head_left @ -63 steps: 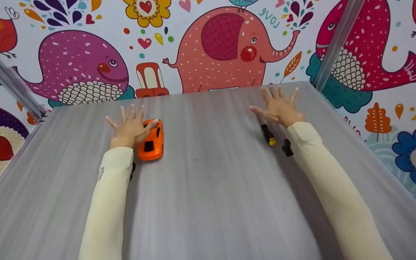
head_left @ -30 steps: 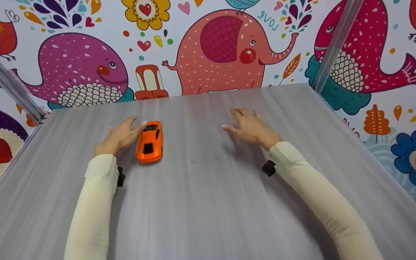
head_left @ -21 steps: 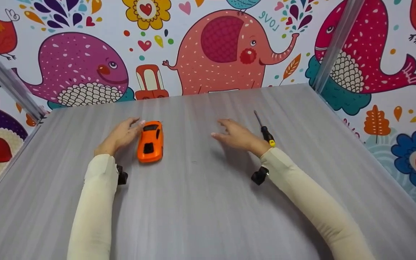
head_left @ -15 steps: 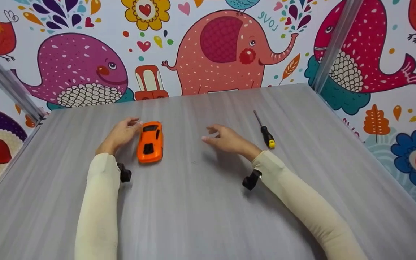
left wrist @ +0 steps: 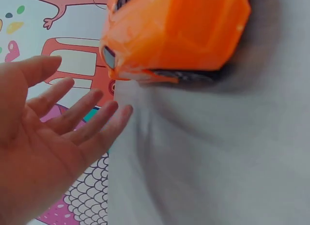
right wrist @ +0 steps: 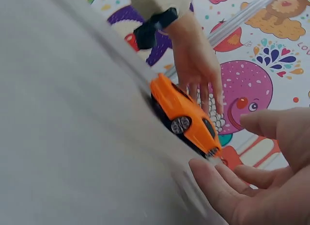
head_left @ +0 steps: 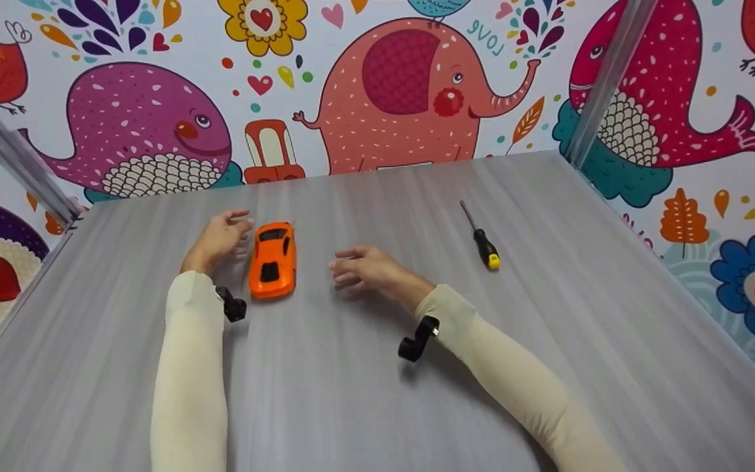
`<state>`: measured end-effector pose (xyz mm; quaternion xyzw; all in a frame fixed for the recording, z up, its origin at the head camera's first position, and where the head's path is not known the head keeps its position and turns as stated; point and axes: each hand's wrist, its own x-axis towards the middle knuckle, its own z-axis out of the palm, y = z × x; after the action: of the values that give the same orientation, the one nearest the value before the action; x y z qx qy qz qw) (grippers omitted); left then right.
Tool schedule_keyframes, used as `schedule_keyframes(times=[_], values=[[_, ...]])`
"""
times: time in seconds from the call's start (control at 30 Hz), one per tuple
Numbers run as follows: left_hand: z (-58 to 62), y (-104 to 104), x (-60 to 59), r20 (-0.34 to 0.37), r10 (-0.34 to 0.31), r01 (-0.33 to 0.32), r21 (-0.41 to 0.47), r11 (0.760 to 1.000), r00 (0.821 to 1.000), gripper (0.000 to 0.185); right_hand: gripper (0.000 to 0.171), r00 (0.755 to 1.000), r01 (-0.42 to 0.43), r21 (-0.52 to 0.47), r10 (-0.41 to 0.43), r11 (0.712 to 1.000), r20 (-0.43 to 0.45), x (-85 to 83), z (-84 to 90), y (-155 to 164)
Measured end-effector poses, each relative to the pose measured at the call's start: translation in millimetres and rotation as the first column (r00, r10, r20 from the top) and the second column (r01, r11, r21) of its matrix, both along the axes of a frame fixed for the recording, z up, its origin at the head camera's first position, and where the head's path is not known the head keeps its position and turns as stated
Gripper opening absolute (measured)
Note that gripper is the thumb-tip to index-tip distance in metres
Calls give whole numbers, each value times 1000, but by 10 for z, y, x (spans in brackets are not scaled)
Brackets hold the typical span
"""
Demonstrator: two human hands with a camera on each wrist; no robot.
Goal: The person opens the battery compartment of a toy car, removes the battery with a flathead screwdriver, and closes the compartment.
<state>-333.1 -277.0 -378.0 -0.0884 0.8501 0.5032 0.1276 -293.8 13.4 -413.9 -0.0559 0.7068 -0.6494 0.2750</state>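
An orange toy car [head_left: 272, 261] with dark windows stands on the grey table, left of the middle. Just to its left is my left hand [head_left: 220, 239], palm turned toward the car, fingers loosely bent and holding nothing. The left wrist view shows a gap between the fingers and the toy car [left wrist: 179, 36]. On the car's other side, a short distance away, my right hand [head_left: 374, 270] hovers with relaxed fingers and thumb apart. Nothing is in it. In the right wrist view, the toy car [right wrist: 184, 116] lies beyond the right hand's fingertips [right wrist: 201, 169].
A screwdriver [head_left: 484, 249] with a black and yellow handle lies on the table [head_left: 325, 393] to the right. A wall [head_left: 325, 144] printed with cartoon animals closes off the back. Black wrist cameras [head_left: 417, 341] hang under both cuffs.
My right hand has moved left and nearer, from beside the screwdriver toward the toy car, uncovering the screwdriver. The left hand has turned its palm toward the car, which stays in place.
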Motion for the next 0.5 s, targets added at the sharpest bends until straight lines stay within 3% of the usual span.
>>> schedule_keyframes(times=[0.2, 0.37, 0.5], values=[[-42, 46, -58, 11, 0, 0, 23, 1000, 1000, 59, 54, 998, 32, -50, -28, 998, 64, 10, -61, -220], [-88, 56, -87, 52, 8, -8, 2, 1000, 999, 60, 52, 998, 61, -44, -59, 997, 31, 29, -94, -427], [-113, 95, -125, 113, 7, -8, 7, 1000, 994, 62, 56, 997, 73, 16, -73, 997, -27, 18, -102, -512]])
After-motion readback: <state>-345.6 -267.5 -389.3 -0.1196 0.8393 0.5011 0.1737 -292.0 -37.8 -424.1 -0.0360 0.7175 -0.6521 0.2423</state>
